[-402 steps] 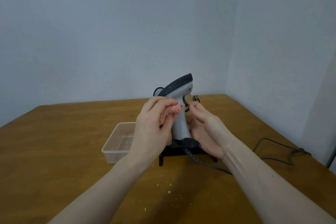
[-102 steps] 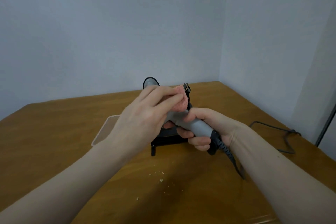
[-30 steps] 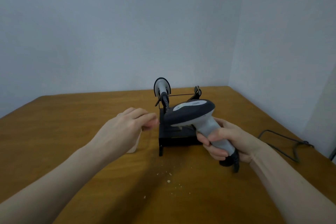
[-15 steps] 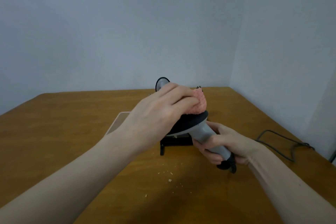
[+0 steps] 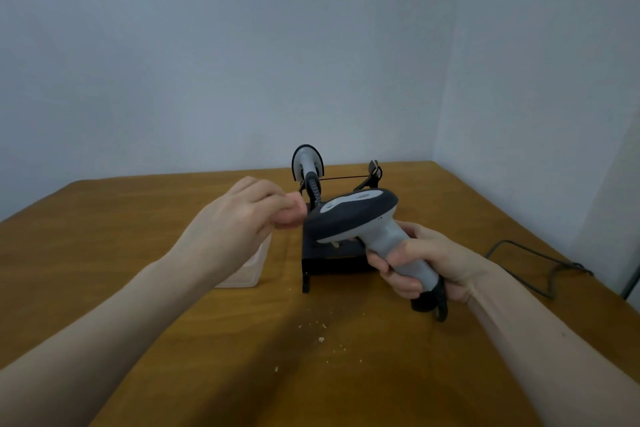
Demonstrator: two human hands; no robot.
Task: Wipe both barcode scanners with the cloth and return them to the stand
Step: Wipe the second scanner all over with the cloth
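Here the right hand [image 5: 426, 260] is closed firmly around the grey handle of a barcode scanner [image 5: 367, 225], with the fingers wrapped over the front of the handle and the thumb behind it. The scanner is lifted above the table [image 5: 104, 253]; its dark head with a pale grey top panel points to the left and a little away from the person. At the bottom of the handle a black cable end [image 5: 431, 302] comes out below the hand.

The left hand [image 5: 239, 222] is bunched around a pink cloth [image 5: 291, 213], of which only a small part shows between the fingertips. The cloth sits just beside the front edge of the scanner head; whether it touches the head, I cannot tell.

Behind the held scanner stands a black stand [image 5: 332, 256] on the table. A second scanner [image 5: 306, 163] is in the stand at its far left side, with a coiled cable hanging down from it. A thin bar goes from there to the right end of the stand.

Under the left hand, a clear plastic container [image 5: 247, 270] lies on the table, just left of the stand. Small pale crumbs [image 5: 320, 336] are scattered on the wood in front of the stand. A dark cable [image 5: 533, 260] runs over the table at the right, near the wall.
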